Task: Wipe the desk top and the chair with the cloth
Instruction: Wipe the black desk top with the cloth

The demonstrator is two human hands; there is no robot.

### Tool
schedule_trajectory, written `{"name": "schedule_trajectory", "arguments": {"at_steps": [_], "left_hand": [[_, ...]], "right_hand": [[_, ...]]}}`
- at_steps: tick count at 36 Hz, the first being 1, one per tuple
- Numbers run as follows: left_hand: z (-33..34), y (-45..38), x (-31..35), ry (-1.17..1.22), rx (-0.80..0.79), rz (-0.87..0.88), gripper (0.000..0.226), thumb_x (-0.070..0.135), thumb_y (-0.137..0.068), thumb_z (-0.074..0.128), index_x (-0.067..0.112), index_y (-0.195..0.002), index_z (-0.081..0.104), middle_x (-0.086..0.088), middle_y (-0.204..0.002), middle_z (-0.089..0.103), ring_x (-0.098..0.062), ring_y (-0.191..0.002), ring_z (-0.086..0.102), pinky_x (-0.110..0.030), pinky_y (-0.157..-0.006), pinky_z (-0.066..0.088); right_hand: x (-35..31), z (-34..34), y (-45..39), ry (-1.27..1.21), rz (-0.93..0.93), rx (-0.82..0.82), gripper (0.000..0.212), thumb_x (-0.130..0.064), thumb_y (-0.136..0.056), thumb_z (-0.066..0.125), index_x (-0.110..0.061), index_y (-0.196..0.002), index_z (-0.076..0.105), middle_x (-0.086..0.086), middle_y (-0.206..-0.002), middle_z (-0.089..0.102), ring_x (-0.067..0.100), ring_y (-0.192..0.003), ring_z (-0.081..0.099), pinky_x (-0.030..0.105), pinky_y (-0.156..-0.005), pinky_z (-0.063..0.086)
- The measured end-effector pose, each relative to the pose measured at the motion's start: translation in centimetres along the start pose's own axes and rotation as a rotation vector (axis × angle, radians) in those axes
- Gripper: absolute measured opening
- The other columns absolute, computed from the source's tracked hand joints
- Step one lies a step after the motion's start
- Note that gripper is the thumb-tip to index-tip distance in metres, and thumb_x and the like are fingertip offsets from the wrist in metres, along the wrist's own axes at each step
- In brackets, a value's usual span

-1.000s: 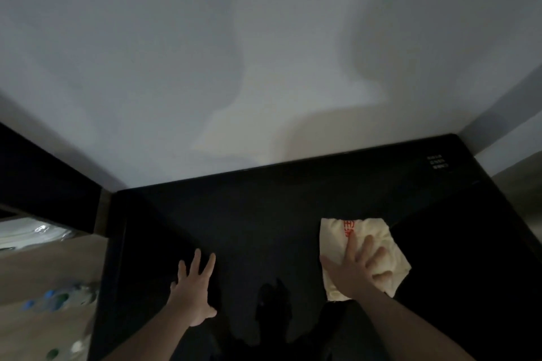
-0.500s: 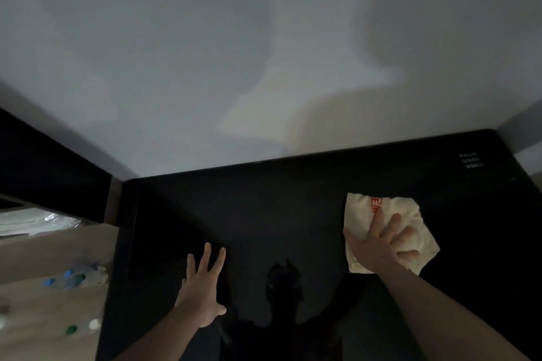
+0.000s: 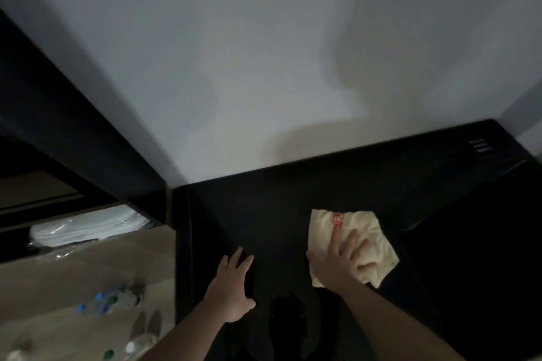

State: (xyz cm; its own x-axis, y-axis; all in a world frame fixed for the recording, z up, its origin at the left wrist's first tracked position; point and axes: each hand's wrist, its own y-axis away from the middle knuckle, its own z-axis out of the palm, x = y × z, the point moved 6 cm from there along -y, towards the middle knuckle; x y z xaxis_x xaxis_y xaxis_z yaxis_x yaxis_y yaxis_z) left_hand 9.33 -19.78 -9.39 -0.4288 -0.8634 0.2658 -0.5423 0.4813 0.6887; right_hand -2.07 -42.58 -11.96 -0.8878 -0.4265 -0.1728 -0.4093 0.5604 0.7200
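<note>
The right hand lies flat with spread fingers on the cream cloth, pressing it onto the black desk. The left hand, empty and open, rests on the desk left of the cloth

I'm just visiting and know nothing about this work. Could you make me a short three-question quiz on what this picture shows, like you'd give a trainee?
1. True or false: the right hand presses flat on the cream cloth on the black desk top.
2. What is the left hand doing? A) gripping a bottle B) resting open on the desk top C) holding the cloth
3. Fill in: the print on the cloth is ____ in colour.

Key
1. True.
2. B: its fingers are spread on the dark surface and hold nothing.
3. Red.
</note>
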Motion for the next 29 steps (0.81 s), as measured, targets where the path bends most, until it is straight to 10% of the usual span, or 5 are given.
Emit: {"name": "schedule_trajectory", "arguments": {"at_steps": [11, 29], "left_hand": [[0.1, 3.9, -13.7, -0.115, 0.007, -0.126, 0.111, 0.031, -0.087, 0.075, 0.028, -0.162, -0.008, 0.001, -0.166, -0.028, -0.037, -0.155, -0.013, -0.046, -0.124, 0.023], [0.5, 1.0, -13.5, -0.122, 0.128, -0.058, 0.127, 0.039, -0.081, 0.082, 0.027, -0.159, -0.018, 0.003, -0.158, -0.042, -0.027, -0.156, 0.014, -0.036, -0.11, 0.045]], "right_hand": [[-1.2, 3.4, 3.7, -0.156, -0.04, -0.039, 0.099, -0.079, -0.091, 0.04, -0.04, -0.157, -0.023, 0.002, -0.161, -0.04, 0.033, -0.145, -0.042, 0.067, -0.118, -0.012], [-4.0, 1.6, -1.4, -0.072, 0.045, 0.023, 0.108, -0.083, -0.089, 0.036, -0.031, -0.154, -0.034, 0.012, -0.159, -0.043, 0.045, -0.142, -0.041, 0.073, -0.113, -0.014]]}}
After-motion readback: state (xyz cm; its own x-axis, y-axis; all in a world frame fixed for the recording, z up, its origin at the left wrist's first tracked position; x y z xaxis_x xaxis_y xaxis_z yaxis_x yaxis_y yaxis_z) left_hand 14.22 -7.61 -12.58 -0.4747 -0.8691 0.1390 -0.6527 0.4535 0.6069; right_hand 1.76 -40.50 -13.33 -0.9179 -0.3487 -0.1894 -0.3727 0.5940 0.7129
